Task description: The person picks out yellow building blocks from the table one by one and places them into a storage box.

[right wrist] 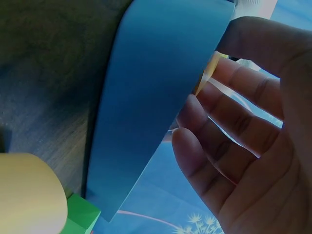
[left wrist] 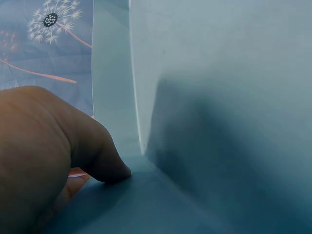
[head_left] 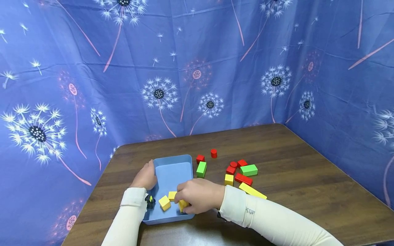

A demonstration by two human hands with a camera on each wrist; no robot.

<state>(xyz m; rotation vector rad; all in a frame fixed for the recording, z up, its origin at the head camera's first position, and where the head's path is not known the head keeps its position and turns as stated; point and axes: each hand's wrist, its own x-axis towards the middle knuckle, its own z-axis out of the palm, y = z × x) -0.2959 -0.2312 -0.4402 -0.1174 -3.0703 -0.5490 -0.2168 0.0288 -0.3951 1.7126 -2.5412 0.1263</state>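
Note:
A shallow blue tray (head_left: 173, 167) lies on the table. At its far left side my left hand (head_left: 145, 176) grips the rim; in the left wrist view the thumb (left wrist: 105, 156) presses on the inside of the wall and the other fingers are outside it. My right hand (head_left: 200, 196) reaches over the tray's near right part and pinches a yellow block (head_left: 183, 205), partly covered by the fingers. Beside it in the tray are a yellow cube (head_left: 164, 203) and another yellow block (head_left: 172, 195). In the right wrist view the tray wall (right wrist: 156, 97) hides most of the held block.
Right of the tray lie a green block (head_left: 201, 169), a red cube (head_left: 200, 159), a red cylinder (head_left: 213, 153), a yellow cube (head_left: 229, 179), a long yellow block (head_left: 252, 190), a red block (head_left: 243, 179) and another green block (head_left: 248, 170). A patterned blue cloth (head_left: 184, 68) hangs behind the table.

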